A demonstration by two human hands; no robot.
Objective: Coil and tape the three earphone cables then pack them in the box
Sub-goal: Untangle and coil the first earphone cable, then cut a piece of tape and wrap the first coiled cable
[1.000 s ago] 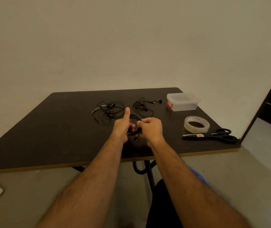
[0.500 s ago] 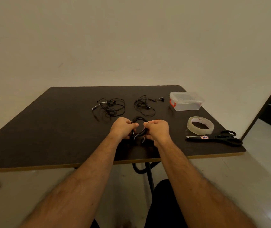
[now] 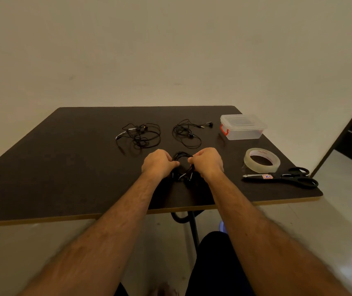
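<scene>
The left hand (image 3: pixel 159 162) and the right hand (image 3: pixel 207 162) are seen just below the middle of the frame, both with fingers curled around opposite sides of a small black coiled earphone cable (image 3: pixel 181 155), which is gripped between them just above the dark table (image 3: pixel 64 167). The top arc of the coil is visible between the knuckles, and a few loose ends with pale tips are seen hanging below the hands; how many loops have been formed cannot be told. The step in hand is judged to be the coiling of the first of three cables. For it to be done well, the loops should be kept even and pinched firmly on one side, so that one hand can be freed for the tape roll (image 3: pixel 261 160), which lies at centre right, with the scissors (image 3: pixel 282 178) just below it. The dangling ends should be tucked in before tape is applied, otherwise the bundle is likely to spring apart. Two uncoiled earphone cables are left above the hands: the left tangle (image 3: pixel 138 135) and the right tangle (image 3: pixel 187 133). The clear box (image 3: pixel 242 127), its lid on, stands at upper right, well apart from both hands.
</scene>
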